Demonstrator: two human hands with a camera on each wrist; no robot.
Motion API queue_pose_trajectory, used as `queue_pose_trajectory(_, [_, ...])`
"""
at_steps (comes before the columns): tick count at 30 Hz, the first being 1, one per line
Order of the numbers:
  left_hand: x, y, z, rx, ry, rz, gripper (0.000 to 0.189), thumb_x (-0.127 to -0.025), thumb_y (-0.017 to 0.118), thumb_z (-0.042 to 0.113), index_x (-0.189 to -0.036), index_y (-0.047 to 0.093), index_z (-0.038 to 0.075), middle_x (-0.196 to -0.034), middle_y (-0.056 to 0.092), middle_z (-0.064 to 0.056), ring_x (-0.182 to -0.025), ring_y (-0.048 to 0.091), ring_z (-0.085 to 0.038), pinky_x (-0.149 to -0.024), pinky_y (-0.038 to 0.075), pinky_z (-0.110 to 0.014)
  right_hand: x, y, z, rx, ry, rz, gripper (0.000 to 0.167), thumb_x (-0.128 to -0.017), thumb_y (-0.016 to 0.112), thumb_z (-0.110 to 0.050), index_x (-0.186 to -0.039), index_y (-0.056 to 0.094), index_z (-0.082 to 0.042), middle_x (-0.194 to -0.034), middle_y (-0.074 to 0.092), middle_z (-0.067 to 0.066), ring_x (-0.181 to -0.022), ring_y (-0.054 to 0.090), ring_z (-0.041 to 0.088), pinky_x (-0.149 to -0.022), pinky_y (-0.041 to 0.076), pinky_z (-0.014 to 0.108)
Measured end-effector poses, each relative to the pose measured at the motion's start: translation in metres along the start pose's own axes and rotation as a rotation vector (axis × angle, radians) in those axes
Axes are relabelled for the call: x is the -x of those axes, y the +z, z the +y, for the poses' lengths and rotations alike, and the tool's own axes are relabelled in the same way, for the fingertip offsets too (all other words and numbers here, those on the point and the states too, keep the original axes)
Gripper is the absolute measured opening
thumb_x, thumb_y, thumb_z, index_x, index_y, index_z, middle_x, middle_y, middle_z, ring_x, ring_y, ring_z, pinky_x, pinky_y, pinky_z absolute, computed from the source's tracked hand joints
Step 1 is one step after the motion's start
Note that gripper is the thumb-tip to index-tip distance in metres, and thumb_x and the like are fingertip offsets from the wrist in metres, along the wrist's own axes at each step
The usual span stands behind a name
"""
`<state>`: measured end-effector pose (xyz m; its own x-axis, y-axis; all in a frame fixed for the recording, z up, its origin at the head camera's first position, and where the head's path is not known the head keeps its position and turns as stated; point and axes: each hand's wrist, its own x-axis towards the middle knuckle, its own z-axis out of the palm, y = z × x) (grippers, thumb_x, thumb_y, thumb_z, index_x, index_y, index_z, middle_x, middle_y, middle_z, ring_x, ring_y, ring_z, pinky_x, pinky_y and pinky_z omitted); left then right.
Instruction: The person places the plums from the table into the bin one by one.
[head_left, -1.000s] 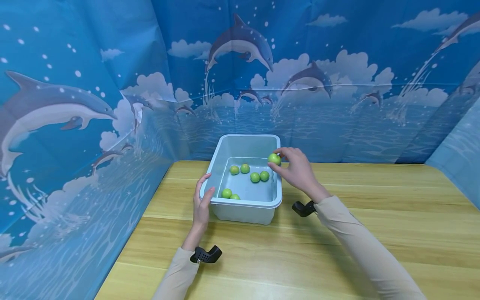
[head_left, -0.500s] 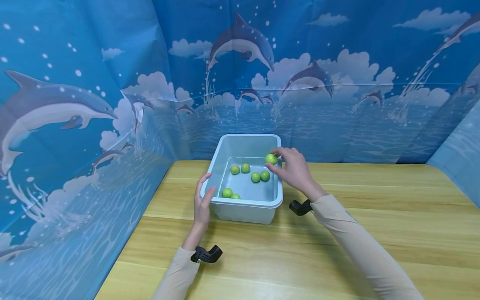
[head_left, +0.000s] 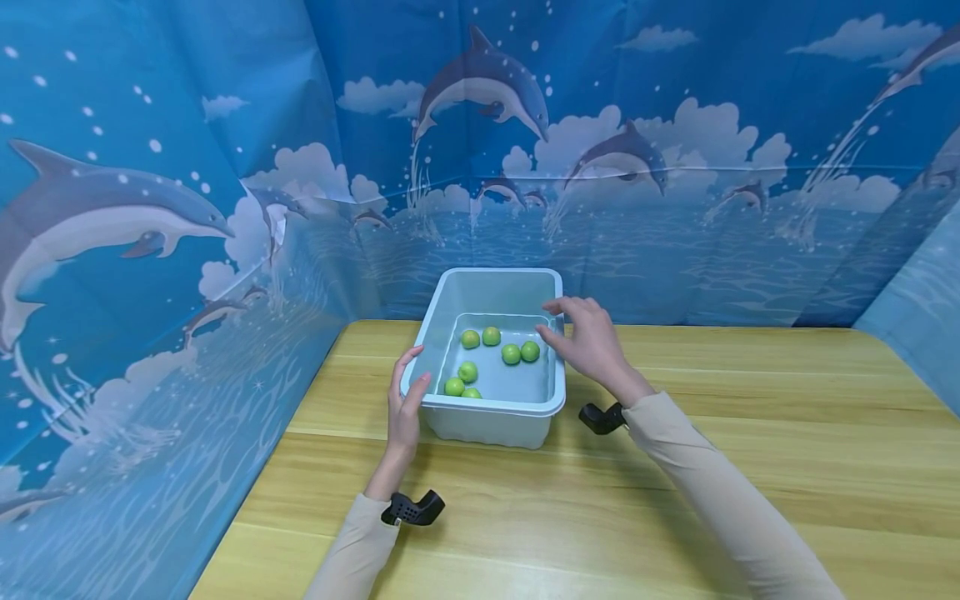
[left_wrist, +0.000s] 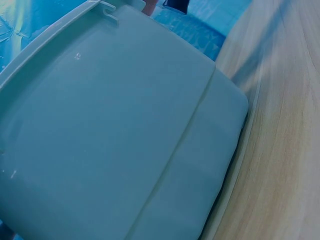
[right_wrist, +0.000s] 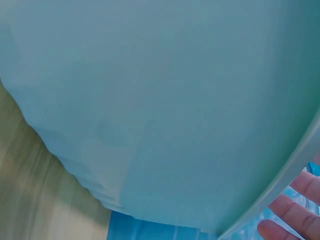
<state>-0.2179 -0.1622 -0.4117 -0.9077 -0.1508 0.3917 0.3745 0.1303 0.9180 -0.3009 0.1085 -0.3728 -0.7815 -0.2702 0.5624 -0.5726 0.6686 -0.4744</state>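
A pale blue plastic bin (head_left: 487, 407) stands on the table, with several round green fruits (head_left: 511, 354) spread over its floor; their exact kind is unclear. One green fruit (head_left: 467, 372) lies near two others at the bin's near left corner. My left hand (head_left: 403, 408) holds the rim at that corner, thumb on the near side and fingers along the left side. Over the right rim, my right hand (head_left: 588, 337) holds nothing, its thumb and fingers apart. In the right wrist view, fingertips (right_wrist: 295, 215) show past the rim, and the bin's outer wall (right_wrist: 165, 100) fills most of the picture.
The bin is on a wooden table (head_left: 750, 417), near its back edge. Blue dolphin-printed sheeting (head_left: 637, 233) hangs behind the table and along both sides. Each wrist carries a black camera mount, such as the left one (head_left: 412, 508).
My right hand first moved slightly left over the bin with a green fruit, then let it go. That fruit now lies at the near left of the bin. My left hand stayed put.
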Motion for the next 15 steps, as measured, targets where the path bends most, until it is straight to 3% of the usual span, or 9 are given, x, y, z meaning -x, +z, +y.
queue_pose_trajectory(10, [0.001, 0.001, 0.002, -0.004, -0.005, 0.003, 0.046, -0.093, 0.046, 0.013, -0.136, 0.042, -0.002, -0.144, 0.036, -0.018, -0.135, 0.026, -0.030, -0.107, 0.013, -0.055, 0.010, -0.002, 0.010, -0.028, 0.017, 0.106, 0.028, -0.089, 0.067, -0.021, -0.110, 0.066, -0.002, -0.105, 0.065, 0.015, -0.094, 0.051, 0.032, -0.080, 0.038, 0.047])
queue_pose_trajectory(15, [0.001, 0.001, 0.003, 0.000, 0.001, 0.002, 0.045, -0.094, 0.046, 0.012, -0.136, 0.042, -0.002, -0.144, 0.036, -0.018, -0.135, 0.027, -0.030, -0.107, 0.014, -0.054, 0.016, -0.003, 0.018, -0.028, 0.052, 0.118, 0.029, -0.090, 0.065, -0.023, -0.110, 0.066, -0.002, -0.107, 0.063, 0.015, -0.098, 0.050, 0.032, -0.084, 0.038, 0.048])
